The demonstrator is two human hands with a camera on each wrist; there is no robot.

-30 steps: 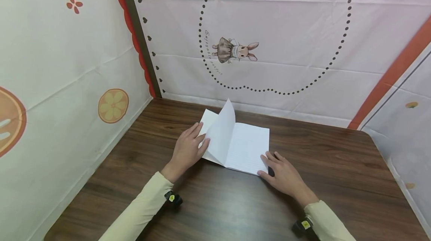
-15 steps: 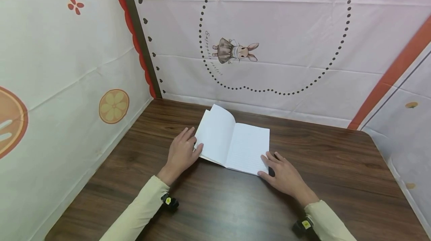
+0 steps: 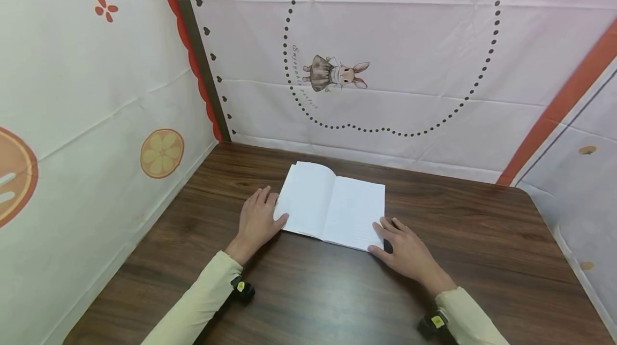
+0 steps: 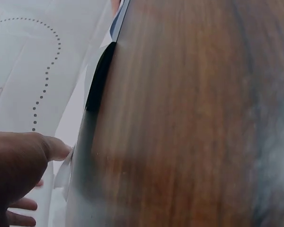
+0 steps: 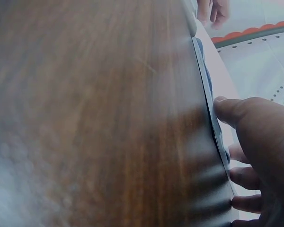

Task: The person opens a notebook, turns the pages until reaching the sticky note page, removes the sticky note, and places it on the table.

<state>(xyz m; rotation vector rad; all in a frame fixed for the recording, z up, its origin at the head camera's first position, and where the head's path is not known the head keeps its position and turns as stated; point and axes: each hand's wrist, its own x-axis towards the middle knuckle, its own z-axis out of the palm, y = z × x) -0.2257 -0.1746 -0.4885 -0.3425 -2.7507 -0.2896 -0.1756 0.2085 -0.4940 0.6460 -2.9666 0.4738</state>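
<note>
An open notebook [image 3: 354, 211] with white pages lies on the table; its right page bears faint ruled lines. The left page [image 3: 305, 197] curves up slightly near the spine. At the notebook's lower left corner is my left hand [image 3: 256, 220], thumb touching the page and fingers spread along the left edge. My right hand [image 3: 407, 251] rests at the lower right corner, its thumb on the page's bottom edge and its fingers along the right side. In the right wrist view the thumb [image 5: 229, 109] lies on the notebook's edge, with relaxed fingers beyond it.
The dark wood-grain table [image 3: 308, 291] runs back to a white printed cloth [image 3: 409, 66] with a rabbit figure. More cloth stands at the left [image 3: 96, 93] and right sides. Each wrist carries a small black camera [image 3: 242, 290].
The raised page has come over to the left and now lies nearly flat. My left hand has drawn back left and slightly down to the notebook's edge. The right hand has stayed put.
</note>
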